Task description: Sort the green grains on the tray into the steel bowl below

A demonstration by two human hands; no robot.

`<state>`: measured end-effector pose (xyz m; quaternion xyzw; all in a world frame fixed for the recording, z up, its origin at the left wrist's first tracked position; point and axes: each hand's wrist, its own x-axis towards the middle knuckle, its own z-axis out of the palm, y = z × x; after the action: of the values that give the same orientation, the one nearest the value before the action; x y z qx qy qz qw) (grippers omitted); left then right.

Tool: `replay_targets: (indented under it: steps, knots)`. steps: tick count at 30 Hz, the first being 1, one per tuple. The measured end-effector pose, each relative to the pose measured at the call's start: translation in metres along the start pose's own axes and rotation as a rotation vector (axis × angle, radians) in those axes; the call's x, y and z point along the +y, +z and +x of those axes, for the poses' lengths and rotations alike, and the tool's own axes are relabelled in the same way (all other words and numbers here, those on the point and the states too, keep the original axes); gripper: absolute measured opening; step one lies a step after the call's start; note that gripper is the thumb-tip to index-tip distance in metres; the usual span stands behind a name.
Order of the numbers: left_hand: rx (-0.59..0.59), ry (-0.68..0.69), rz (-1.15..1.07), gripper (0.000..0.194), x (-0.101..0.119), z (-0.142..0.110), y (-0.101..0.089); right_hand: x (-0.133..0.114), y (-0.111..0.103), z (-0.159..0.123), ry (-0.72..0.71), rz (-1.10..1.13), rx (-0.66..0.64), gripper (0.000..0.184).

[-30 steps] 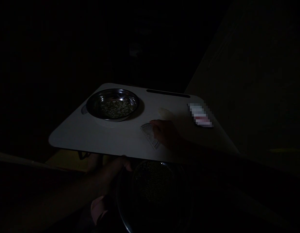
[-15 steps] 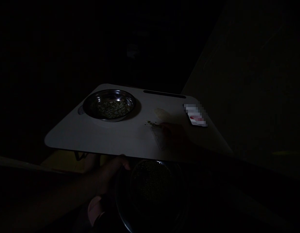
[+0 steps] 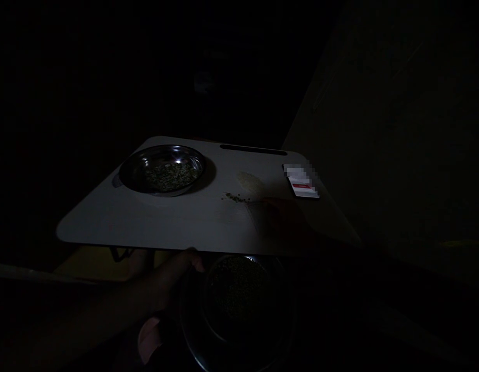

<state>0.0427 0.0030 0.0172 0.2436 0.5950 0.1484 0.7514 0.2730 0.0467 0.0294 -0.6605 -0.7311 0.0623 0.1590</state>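
The scene is very dark. My right hand (image 3: 289,219) rests on the white lap table (image 3: 154,222) near its front edge, fingers closed on a thin pale flat piece (image 3: 257,211) that touches the tabletop. Just left of that piece lies a small heap of green grains (image 3: 233,197). My left hand (image 3: 173,276) is below the table's front edge, gripping the rim of a dark metal bowl (image 3: 239,294) that holds green grains. A steel bowl (image 3: 161,173) with more grains stands at the table's back left.
A small white and red card-like object (image 3: 301,183) lies at the table's right. A pale patch (image 3: 250,181) marks the tabletop behind the grains, and a dark slot (image 3: 252,150) runs along the far edge. A wall or panel rises on the right.
My right hand and the flat piece have drawn back to the right, uncovering a small heap of grains on the table. The view has shifted a little. My left hand stays on the lower bowl.
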Motion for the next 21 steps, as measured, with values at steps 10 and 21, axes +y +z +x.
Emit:
replay_targets:
  steps: [10,21]
  knots:
    - [-0.029,-0.061,-0.104,0.007,-0.002,0.003,-0.002,0.015,-0.001,0.000,-0.015,0.080,0.017,0.032]
    - [-0.010,-0.045,-0.100,0.008,-0.003,0.004,-0.003,0.008,-0.001,0.002,-0.085,0.101,0.006,0.031]
